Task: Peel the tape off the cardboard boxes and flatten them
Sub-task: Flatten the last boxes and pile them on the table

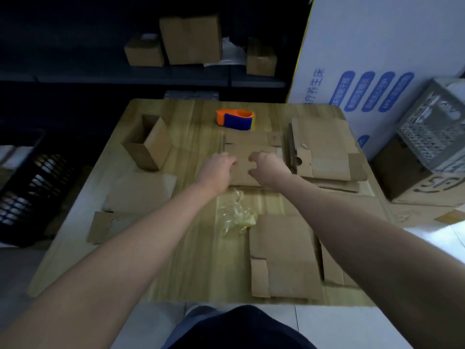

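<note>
Cardboard is lying across the wooden surface [191, 260], and the flattened box [247, 157] at its middle is serving as the landmark. Far left of that flattened box, an open box [147, 144] is standing with its top flaps up. Nearer the camera on that same side, a pale flat sheet [143, 191] and a small flat piece [103, 226] are lying at the surface's edge. The left hand [217, 170] is resting on the flattened box's left edge, fingers curled downward; whether its grip is closing on the cardboard or only pressing it, I cannot tell. Behind the flattened box, an orange and blue tape dispenser [235, 118] is sitting. Just in front of it, a crumpled wad of clear peeled tape [236, 214] is lying on the wood. The right hand [268, 167] is lying on the flattened box's right part, fingers bent inward, its grip likewise unclear. Right of the flattened box, a stack of flattened boxes [327, 152] is lying. Another flattened pile [286, 255] is lying in front, to the right.
</note>
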